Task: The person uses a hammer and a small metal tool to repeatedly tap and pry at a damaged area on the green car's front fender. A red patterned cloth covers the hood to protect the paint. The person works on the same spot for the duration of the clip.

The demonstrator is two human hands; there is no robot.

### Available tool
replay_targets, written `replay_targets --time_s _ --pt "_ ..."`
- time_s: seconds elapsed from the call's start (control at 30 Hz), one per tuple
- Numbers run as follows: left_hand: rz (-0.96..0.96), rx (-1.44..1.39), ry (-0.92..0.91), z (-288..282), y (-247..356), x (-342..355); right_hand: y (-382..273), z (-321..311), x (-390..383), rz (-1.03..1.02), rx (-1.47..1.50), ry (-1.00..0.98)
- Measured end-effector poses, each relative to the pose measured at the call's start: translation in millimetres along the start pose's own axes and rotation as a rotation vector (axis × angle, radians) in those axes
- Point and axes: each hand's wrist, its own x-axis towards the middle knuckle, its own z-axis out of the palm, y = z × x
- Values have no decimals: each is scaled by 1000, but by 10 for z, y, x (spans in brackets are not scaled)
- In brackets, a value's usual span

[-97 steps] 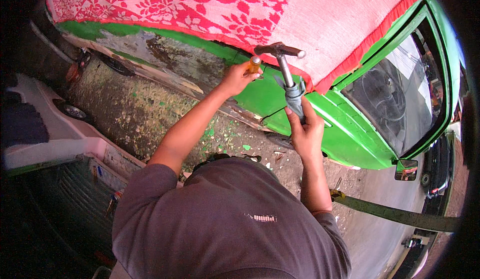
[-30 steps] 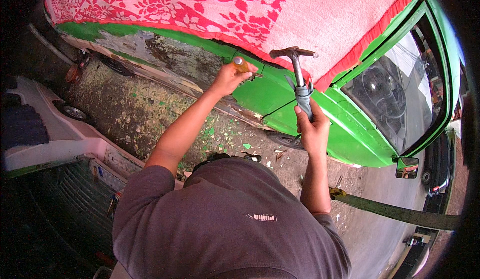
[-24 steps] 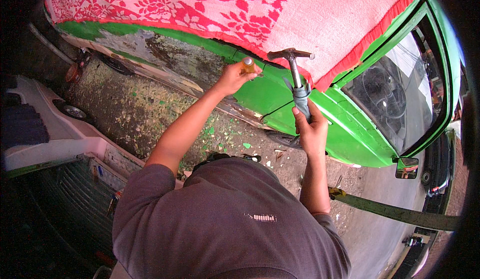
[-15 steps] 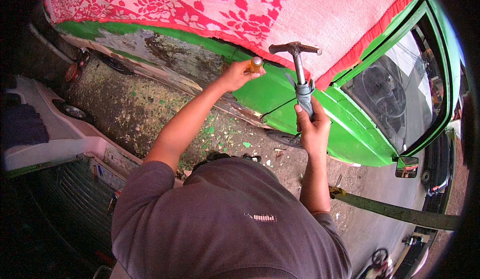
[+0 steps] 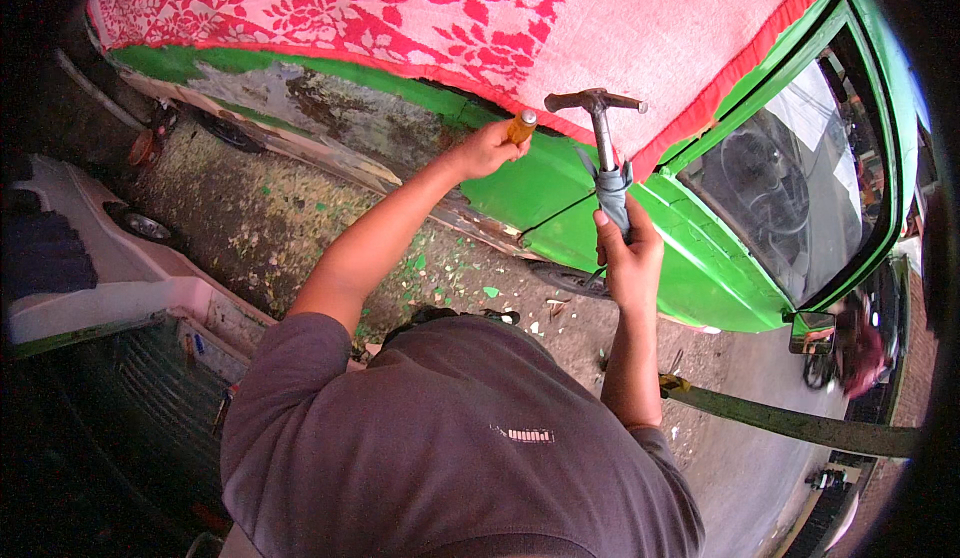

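Observation:
My right hand (image 5: 632,258) is wrapped round the grey-bound grip of a hammer (image 5: 603,143), its narrow metal head held up at the far end. To its left, my left hand (image 5: 482,152) is closed on an amber-handled tool (image 5: 521,128) with a metal cap; its working end is hidden, so the kind cannot be told. Both hands are over the side of a green vehicle (image 5: 560,183), whose paint is stripped to grey and rusty metal on the left. A red and pink floral cloth (image 5: 400,18) lies over the vehicle above my hands.
Paint flakes litter the ground (image 5: 300,198) below the vehicle. A pale vehicle (image 5: 140,288) stands behind on the left. At the right are the green vehicle's window (image 5: 770,168), its side mirror (image 5: 812,333) and a long flat bar (image 5: 790,418). Beyond them a blurred red shape (image 5: 862,348) shows.
My left hand and the amber-handled tool have shifted slightly right, the cap tipping rightward. The hammer has moved a little right. A blurred red shape has appeared beyond the mirror.

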Motion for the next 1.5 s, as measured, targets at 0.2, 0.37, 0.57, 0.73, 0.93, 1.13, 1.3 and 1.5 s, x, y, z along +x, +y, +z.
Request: replay_targets --time_s 0.2,0.37,0.57,0.73,0.93,1.13,1.3,1.5 --pt "32 -78 31 20 -87 10 -28 -42 16 25 44 -7" --pt "122 -120 44 33 96 20 -6 -50 35 7 39 -1" --pt "99 -157 95 36 -38 -23 -28 -31 46 35 64 -17" --pt "68 -174 70 13 -93 -37 -42 -32 63 45 40 -46" --pt "98 -156 90 38 -137 -6 -248 5 -5 -95 -25 5" --pt "92 -147 72 49 -137 -8 -410 -3 101 -103 -412 -143" --pt "95 -169 86 70 -129 36 -501 -26 47 -202 -255 -23" --pt "119 -205 54 34 -123 109 -334 31 59 -238 -399 -90"
